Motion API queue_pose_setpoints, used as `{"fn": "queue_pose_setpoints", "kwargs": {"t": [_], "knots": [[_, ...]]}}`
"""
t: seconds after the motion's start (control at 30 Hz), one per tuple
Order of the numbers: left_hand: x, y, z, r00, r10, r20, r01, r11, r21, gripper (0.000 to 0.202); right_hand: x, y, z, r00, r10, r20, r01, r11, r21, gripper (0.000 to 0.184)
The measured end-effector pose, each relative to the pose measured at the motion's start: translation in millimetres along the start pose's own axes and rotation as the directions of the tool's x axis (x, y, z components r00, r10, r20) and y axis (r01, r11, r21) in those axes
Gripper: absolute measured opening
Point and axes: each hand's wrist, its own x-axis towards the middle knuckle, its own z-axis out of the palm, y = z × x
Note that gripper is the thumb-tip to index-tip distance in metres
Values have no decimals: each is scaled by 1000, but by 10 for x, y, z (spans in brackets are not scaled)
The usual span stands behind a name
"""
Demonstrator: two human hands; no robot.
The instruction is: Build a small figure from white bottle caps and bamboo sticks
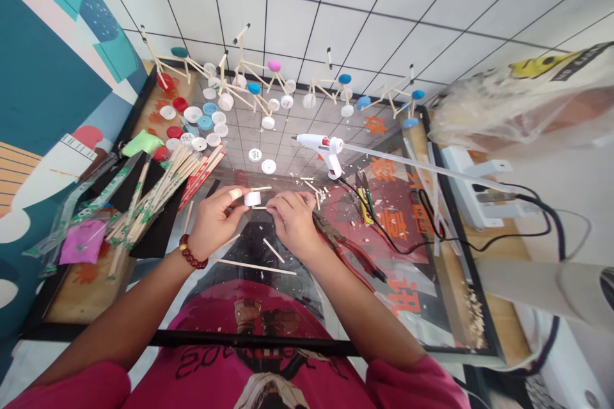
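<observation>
My left hand (215, 220), a beaded bracelet at its wrist, pinches a white bottle cap (252, 199) between thumb and forefinger. Closed around the end of a short wooden stick (259, 208) is my right hand (295, 220); the stick's other end reaches the cap's lower edge, and I cannot tell whether they are joined. Just above the cap lies another stick piece (261, 188). A longer stick (254, 266) and a short piece (273, 250) rest on the glass below my hands. Red-handled pliers (348, 249) lie beside my right hand.
A white glue gun (326, 148) stands beyond my hands, its cord trailing right. Yellow-handled cutters (365, 201) lie nearby. Bundled wooden chopsticks (160, 188) and loose caps (192, 115) are at left. Along the back stand several stick-and-cap figures (254, 88). A plastic bag (518, 99) sits right.
</observation>
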Motion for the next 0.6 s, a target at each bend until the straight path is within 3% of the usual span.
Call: {"fn": "queue_pose_setpoints", "kwargs": {"t": [0.6], "knots": [[2,-20,6,999,46,-13,-45,999,11,23,-4,8,10,1000,-13,-23,13,1000,4,15]]}}
